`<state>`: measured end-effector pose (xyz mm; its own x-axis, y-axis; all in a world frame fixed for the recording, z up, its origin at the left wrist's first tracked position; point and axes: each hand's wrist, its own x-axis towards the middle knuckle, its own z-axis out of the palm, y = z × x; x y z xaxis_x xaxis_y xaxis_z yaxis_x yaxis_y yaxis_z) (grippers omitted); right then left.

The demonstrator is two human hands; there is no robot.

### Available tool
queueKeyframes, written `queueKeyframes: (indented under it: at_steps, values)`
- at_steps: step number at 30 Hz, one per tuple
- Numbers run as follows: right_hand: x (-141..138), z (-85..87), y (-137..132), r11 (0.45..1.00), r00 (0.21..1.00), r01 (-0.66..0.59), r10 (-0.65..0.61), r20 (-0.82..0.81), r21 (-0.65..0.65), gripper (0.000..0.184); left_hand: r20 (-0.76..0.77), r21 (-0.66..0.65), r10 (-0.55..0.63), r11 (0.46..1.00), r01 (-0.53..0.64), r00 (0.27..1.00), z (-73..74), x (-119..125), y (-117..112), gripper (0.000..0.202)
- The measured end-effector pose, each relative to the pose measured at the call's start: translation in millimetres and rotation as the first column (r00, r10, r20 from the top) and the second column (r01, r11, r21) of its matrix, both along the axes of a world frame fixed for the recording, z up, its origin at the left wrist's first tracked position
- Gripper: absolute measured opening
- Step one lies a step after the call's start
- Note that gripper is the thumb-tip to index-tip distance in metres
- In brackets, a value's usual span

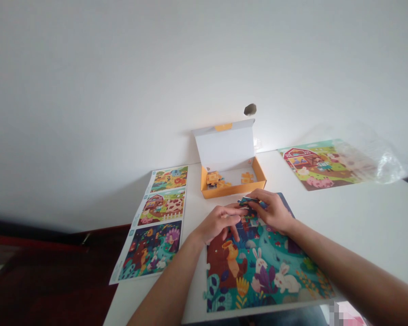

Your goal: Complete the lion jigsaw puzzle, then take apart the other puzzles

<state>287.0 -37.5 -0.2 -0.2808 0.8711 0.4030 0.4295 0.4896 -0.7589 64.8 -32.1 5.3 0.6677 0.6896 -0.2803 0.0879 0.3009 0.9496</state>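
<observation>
- A printed sheet [156, 224] with three picture panels lay at the far left on the white table [367, 226], its bottom panel showing a bear and a peacock-like bird.
- The left hand [219, 222] was half open, fingers loosely extended over the puzzle and reaching toward the other hand; it did not appear to grip anything.
- Beneath both hands lay a partly built jigsaw puzzle [261, 271] of a bear and white rabbits, its top section incomplete.
- Behind it stood an orange cardboard box [233, 184], lid raised, with loose puzzle pieces [215, 178] in its tray.
- The right hand [272, 210] was curled, pinching a dark blue puzzle piece [253, 202] between thumb and fingers above the puzzle's upper edge. The piece looked like light, stiff card, probably best held by its edges, with its thin shape easy to drop or misalign.
- At the far right, a finished farm-scene puzzle [318, 165] lay partly under a crumpled clear plastic bag [384, 163].
</observation>
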Motion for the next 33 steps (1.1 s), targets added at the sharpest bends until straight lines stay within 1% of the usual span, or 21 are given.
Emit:
queueKeyframes:
  at_steps: [2,4,6,8,11,12,14,17,20,22,25,27,29,33]
  values:
    - [0,-2.0,1,1.000,1.000,-0.020,0.020,0.011,0.017,0.021,0.011,-0.012,0.044,0.999,-0.044,0.999,-1.4,-1,1,0.052]
    - [0,-4.8,2,1.000,0.998,0.014,-0.014,0.053,0.002,0.024,0.031,-0.032,0.087,0.996,-0.086,0.996,-2.5,-5,3,0.056]
    - [1,-7.5,4,0.998,0.989,0.056,-0.053,0.140,-0.021,0.029,0.098,-0.046,0.146,0.989,-0.142,0.984,-2.5,-9,5,0.062]
    - [3,-9.2,4,0.999,0.965,0.048,-0.043,0.259,-0.016,0.038,0.210,-0.043,0.235,0.972,-0.232,0.949,-0.8,-15,8,0.068]
    - [3,-8.9,2,1.000,0.906,-0.031,0.030,0.422,-0.005,0.048,0.354,-0.022,0.366,0.923,-0.384,0.861,4.8,-20,11,0.072]
    - [2,-8.2,1,0.999,0.889,-0.047,0.047,0.456,-0.011,0.049,0.379,-0.018,0.388,0.911,-0.413,0.840,6.8,-21,11,0.072]
    - [1,-6.3,-1,0.998,0.868,-0.056,0.063,0.492,-0.030,0.049,0.400,-0.016,0.399,0.903,-0.429,0.825,9.7,-22,12,0.069]
    - [-1,-3.7,-2,0.997,0.870,-0.050,0.069,0.489,-0.052,0.049,0.413,-0.013,0.347,0.927,-0.375,0.842,10.2,-21,12,0.060]
    - [-2,-2.3,-3,0.993,0.894,-0.074,0.108,0.436,-0.093,0.043,0.379,-0.011,0.258,0.962,-0.274,0.889,7.3,-20,11,0.046]
    - [-4,-2.7,-4,0.988,0.913,-0.096,0.135,0.384,-0.120,0.033,0.277,-0.022,0.210,0.977,-0.212,0.938,5.2,-18,11,0.037]
    - [-5,-4.4,-6,0.986,0.945,-0.103,0.138,0.298,-0.128,0.020,0.073,-0.040,0.133,0.991,-0.130,0.988,2.5,-15,9,0.034]
    - [-6,-5.2,-6,0.987,0.960,-0.095,0.125,0.250,-0.131,0.015,-0.029,-0.026,0.095,0.995,-0.096,0.995,0.7,-12,9,0.034]
    - [-6,-5.0,-6,0.986,0.972,-0.081,0.110,0.207,-0.144,0.012,-0.088,0.011,0.082,0.997,-0.081,0.993,-0.9,-10,8,0.035]
    - [-5,-3.4,-5,0.981,0.991,-0.058,0.079,0.104,-0.187,0.011,-0.111,0.090,0.050,0.995,-0.040,0.993,-1.5,-7,6,0.034]
